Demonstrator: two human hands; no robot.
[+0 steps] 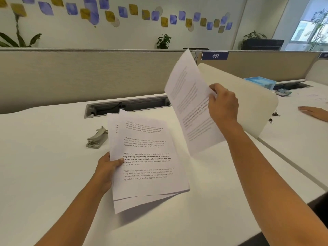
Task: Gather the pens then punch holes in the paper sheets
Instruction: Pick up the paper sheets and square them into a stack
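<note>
The left hand (pixel 108 166) grips a stack of printed sheets (pixel 147 162) by its left edge above the desk (pixel 44 174); its paragraphs begin "Village life is a peaceful, close-knit". The right hand (pixel 223 103) pinches a single sheet (pixel 190 96) raised to the stack's right. A hole punch (pixel 97 138) sits just beyond the left hand, and a blue sign (pixel 215 56) reading "437" hangs above the right hand.

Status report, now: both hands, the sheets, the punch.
Left hand gripping the paper stack. Right hand holding one sheet raised, apart from the stack. Hole punch untouched on the desk, nothing blocking it.
</note>
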